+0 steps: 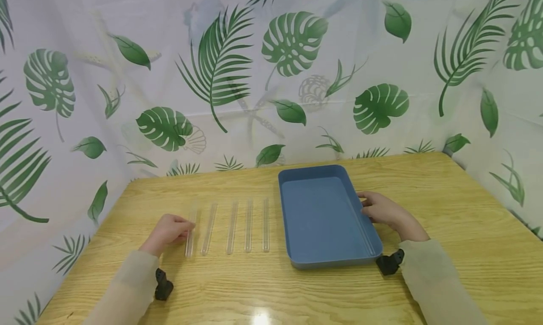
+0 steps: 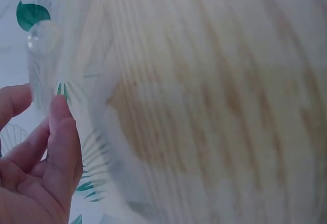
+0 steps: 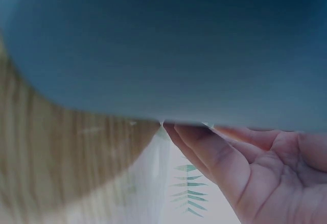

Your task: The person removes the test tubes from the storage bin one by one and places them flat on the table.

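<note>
My left hand (image 1: 171,228) pinches a clear test tube (image 1: 190,242) between thumb and fingers at the left end of a row. In the left wrist view, the tube's rounded end (image 2: 43,38) rises above the fingertips. To its right, several similar clear tubes (image 1: 232,227) lie roughly parallel on the wooden table. My right hand (image 1: 382,211) grips the right side of a shallow blue tray (image 1: 292,264), its fingers bent at the rim. In the right wrist view, the tray wall (image 3: 168,81) hides part of the fingers. Another clear tube (image 1: 362,231) lies inside the tray along its right wall.
The wooden table (image 1: 212,292) reaches back to a white cloth (image 1: 254,141) printed with green leaves, which also hangs at both sides. Small black devices (image 1: 163,285) are worn at both wrists.
</note>
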A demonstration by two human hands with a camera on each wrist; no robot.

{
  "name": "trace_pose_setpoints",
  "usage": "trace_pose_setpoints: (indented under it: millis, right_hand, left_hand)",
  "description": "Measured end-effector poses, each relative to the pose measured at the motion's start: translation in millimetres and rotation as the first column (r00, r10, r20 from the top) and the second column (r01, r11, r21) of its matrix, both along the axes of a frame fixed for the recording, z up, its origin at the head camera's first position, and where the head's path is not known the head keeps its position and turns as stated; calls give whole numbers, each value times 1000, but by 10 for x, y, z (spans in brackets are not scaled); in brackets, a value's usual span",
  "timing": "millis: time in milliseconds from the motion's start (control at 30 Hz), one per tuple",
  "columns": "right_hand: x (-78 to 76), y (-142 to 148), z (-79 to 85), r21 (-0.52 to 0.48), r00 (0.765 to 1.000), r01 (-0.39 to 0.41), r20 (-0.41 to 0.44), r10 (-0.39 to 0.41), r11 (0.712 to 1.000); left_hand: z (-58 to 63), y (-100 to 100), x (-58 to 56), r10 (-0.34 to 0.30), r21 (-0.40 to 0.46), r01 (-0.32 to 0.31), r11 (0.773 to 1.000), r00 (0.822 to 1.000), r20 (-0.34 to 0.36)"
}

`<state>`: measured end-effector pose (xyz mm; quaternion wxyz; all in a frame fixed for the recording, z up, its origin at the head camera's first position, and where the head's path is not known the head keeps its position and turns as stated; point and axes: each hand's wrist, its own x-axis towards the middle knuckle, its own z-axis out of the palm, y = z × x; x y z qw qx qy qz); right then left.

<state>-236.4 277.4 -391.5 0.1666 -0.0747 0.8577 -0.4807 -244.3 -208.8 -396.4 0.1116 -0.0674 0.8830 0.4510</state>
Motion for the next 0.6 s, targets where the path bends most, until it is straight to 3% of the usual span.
trace_pose_setpoints:
  millis: [333,600]
  right_hand:
    - [8,8,-13,-13,1000,-8,-5,8,1000]
    - [18,5,3,-5,1000,-13,-23,13,1000]
  left_hand:
    - [-1,4,-8,-15,-178,2,984,997,-73]
    - [17,40,11,-24,-305,-6,952,995,-94]
